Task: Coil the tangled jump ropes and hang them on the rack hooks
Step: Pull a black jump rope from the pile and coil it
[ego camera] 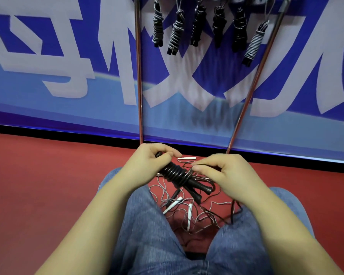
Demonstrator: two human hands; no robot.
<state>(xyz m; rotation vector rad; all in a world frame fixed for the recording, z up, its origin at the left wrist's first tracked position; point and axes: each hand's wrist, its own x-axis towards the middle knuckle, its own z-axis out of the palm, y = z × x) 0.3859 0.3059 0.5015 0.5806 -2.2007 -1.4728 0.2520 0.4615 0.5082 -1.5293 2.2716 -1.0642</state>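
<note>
Six coiled ropes (197, 30) hang in a row from the rack (139, 76) at the far side, between its two metal poles; three are wrapped in pale cord and three in black. Two hands work near the middle of the view, above the lap. The left hand (149, 161) curls its fingers round the far end of one black rope (175, 174), whose cord is wound in tight turns about its paired handles; the two handle ends stick out toward the near right. The right hand (222, 173) pinches the loose black cord between thumb and forefinger, just right of the coil, with the rest of that cord trailing down past the right knee.

On the red floor (38, 185) between the knees lies a tangle (187, 211) of thin grey and dark cords. Three white handles show: one (186, 158) beyond the hands, two in the tangle nearer. At least one black handle lies there as well. A blue banner (68, 66) with large white characters stands behind the rack.
</note>
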